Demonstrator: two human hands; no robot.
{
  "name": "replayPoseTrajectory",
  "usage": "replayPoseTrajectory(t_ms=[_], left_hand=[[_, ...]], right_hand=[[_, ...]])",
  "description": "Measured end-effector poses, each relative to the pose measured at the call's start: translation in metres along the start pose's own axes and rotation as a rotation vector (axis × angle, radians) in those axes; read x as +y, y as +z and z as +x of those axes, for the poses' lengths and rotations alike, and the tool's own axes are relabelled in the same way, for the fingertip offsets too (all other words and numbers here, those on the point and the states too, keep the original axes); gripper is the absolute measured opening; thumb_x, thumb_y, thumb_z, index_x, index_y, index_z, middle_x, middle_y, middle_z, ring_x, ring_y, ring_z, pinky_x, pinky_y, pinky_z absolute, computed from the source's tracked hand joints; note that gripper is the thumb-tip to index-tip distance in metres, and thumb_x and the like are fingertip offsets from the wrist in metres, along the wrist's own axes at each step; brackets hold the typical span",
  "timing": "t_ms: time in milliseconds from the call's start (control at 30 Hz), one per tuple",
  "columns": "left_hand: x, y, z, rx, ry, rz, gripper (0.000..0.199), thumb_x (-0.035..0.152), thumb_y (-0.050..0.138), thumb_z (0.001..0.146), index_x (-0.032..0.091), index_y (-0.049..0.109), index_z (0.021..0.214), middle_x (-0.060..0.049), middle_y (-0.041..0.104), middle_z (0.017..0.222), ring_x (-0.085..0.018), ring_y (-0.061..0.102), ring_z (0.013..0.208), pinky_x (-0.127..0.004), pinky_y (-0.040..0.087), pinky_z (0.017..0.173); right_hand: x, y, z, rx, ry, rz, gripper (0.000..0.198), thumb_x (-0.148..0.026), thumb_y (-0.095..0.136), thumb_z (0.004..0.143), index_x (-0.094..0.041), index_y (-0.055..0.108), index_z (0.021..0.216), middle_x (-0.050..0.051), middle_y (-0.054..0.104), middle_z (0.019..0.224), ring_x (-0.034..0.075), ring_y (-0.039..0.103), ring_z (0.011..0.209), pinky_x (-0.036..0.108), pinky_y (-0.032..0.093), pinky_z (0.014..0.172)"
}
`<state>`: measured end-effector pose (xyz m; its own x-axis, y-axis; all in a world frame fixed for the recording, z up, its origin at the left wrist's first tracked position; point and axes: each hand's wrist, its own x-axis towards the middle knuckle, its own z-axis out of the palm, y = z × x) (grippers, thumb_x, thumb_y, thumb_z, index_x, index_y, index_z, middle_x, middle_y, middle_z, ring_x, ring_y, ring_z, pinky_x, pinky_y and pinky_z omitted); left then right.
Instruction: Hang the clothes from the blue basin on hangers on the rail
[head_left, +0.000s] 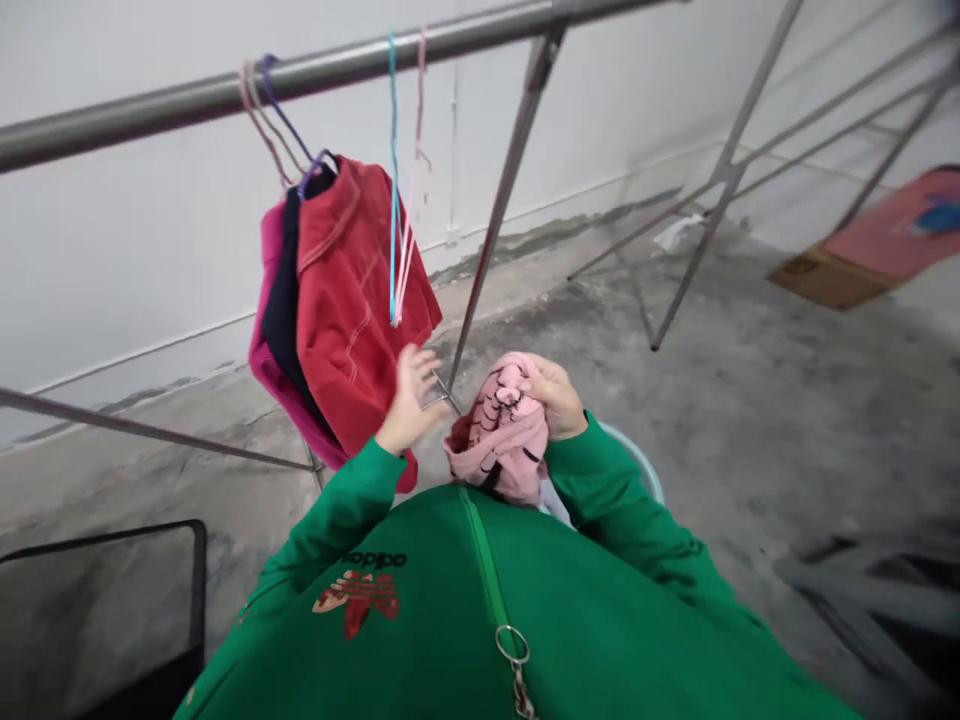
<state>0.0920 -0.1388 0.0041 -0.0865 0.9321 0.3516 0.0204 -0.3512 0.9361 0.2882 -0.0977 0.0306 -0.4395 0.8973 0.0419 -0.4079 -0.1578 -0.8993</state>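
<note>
the right hand had its grip clenched on a pink cloth, which was bunched together and carried dark printed lines. this cloth was in front of the green jacket of the person, close to its zipper, and its lower left side showed a darker red part. the left hand had its grip released, with the fingers spread apart and somewhat blurred. it was just beside the red shirt; whether it touched this shirt, i could not tell.

below the lower edge of the metal rail, the red shirt, a dark garment and a magenta garment hung close together. to the right of their hooks, a light-blue hanger and a pale pink hanger hung bare from the same rail, and their lower ends were above the left hand.

under the right forearm, the pale blue rim of a container was partly visible. on the floor, toward the bottom edge of the wall, stood the legs of a second rack. farther right there was a cardboard box, with a pink item against its upper edge.
</note>
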Motion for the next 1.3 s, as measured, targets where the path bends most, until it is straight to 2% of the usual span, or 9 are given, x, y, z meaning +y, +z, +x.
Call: replayPoseTrajectory(t_ms=[133, 267, 400, 567, 700, 933, 1167, 1233, 1300], left_hand=[[-0.027, 0.045, -0.03, -0.612, -0.335, 0.023, 0.082, 0.042, 0.085, 0.05, 0.017, 0.055, 0.123, -0.014, 0.063, 0.122, -0.029, 0.058, 0.115, -0.044, 0.047, 0.1], [-0.022, 0.064, -0.024, -0.319, -0.393, 0.009, 0.045, 0.049, 0.08, 0.057, 0.016, 0.067, 0.085, -0.006, 0.072, 0.084, -0.024, 0.067, 0.089, -0.039, 0.055, 0.085], [0.001, 0.08, 0.003, 0.035, -0.245, -0.201, 0.049, 0.057, 0.072, 0.067, 0.02, 0.064, 0.099, -0.004, 0.071, 0.093, -0.021, 0.066, 0.098, -0.032, 0.054, 0.086], [0.019, 0.108, 0.026, -0.219, -0.298, -0.232, 0.048, 0.06, 0.061, 0.078, 0.021, 0.061, 0.106, -0.007, 0.067, 0.106, -0.019, 0.063, 0.105, -0.029, 0.053, 0.088], [-0.004, 0.101, 0.024, -0.362, -0.365, -0.177, 0.047, 0.055, 0.065, 0.077, 0.023, 0.058, 0.111, -0.005, 0.064, 0.108, -0.013, 0.065, 0.095, -0.025, 0.053, 0.082], [-0.041, 0.063, -0.024, -0.386, -0.695, 0.034, 0.043, 0.045, 0.075, 0.068, 0.015, 0.062, 0.094, -0.002, 0.066, 0.082, -0.01, 0.064, 0.072, -0.024, 0.05, 0.072], [-0.047, 0.05, -0.051, -0.324, -0.791, 0.061, 0.045, 0.05, 0.072, 0.069, 0.013, 0.062, 0.094, -0.003, 0.068, 0.079, -0.01, 0.062, 0.069, -0.025, 0.049, 0.071], [-0.047, 0.049, -0.054, -0.283, -0.803, 0.063, 0.046, 0.05, 0.073, 0.068, 0.013, 0.062, 0.093, -0.003, 0.068, 0.077, -0.011, 0.062, 0.068, -0.026, 0.05, 0.07], [-0.047, 0.049, -0.058, -0.242, -0.812, 0.059, 0.045, 0.05, 0.073, 0.067, 0.014, 0.063, 0.091, -0.003, 0.068, 0.075, -0.011, 0.062, 0.067, -0.026, 0.05, 0.067]], right_hand=[[-0.026, 0.015, -0.001, -0.09, -0.079, -0.032, 0.037, -0.043, 0.074, 0.065, -0.015, 0.063, 0.087, 0.001, 0.064, 0.073, 0.013, 0.061, 0.065, 0.027, 0.052, 0.064], [-0.018, -0.017, 0.007, -0.026, -0.243, -0.107, 0.065, -0.069, 0.064, 0.068, -0.018, 0.059, 0.109, 0.006, 0.065, 0.107, 0.019, 0.06, 0.105, 0.036, 0.047, 0.098], [0.013, -0.057, -0.021, -0.173, -0.135, -0.312, 0.094, -0.061, 0.083, 0.04, -0.017, 0.058, 0.119, 0.009, 0.062, 0.12, 0.026, 0.051, 0.124, 0.042, 0.038, 0.108], [0.028, -0.076, -0.065, 0.175, -0.082, -0.399, 0.058, -0.046, 0.084, 0.05, -0.013, 0.068, 0.096, 0.005, 0.071, 0.097, 0.023, 0.065, 0.102, 0.04, 0.047, 0.1], [-0.029, -0.113, -0.092, 0.478, -0.317, -0.351, 0.049, -0.036, 0.083, 0.055, -0.012, 0.07, 0.096, 0.002, 0.073, 0.094, 0.015, 0.067, 0.091, 0.033, 0.051, 0.092], [-0.117, -0.167, -0.123, 0.659, -0.684, -0.491, 0.015, -0.021, 0.074, 0.06, -0.01, 0.065, 0.059, -0.005, 0.072, 0.094, 0.011, 0.065, 0.098, 0.03, 0.041, 0.093], [-0.057, -0.236, -0.113, 0.877, -0.168, -0.364, 0.023, -0.007, 0.069, 0.065, -0.006, 0.07, 0.088, 0.006, 0.073, 0.089, 0.009, 0.066, 0.08, 0.028, 0.046, 0.076], [-0.021, -0.255, -0.114, 0.902, 0.171, -0.477, 0.012, -0.008, 0.069, 0.068, -0.006, 0.069, 0.08, 0.004, 0.069, 0.066, 0.007, 0.062, 0.06, 0.026, 0.046, 0.065], [0.015, -0.263, -0.117, 0.827, 0.257, -0.584, 0.012, -0.006, 0.072, 0.067, -0.007, 0.062, 0.061, -0.001, 0.055, 0.046, 0.006, 0.051, 0.047, 0.024, 0.042, 0.056]])
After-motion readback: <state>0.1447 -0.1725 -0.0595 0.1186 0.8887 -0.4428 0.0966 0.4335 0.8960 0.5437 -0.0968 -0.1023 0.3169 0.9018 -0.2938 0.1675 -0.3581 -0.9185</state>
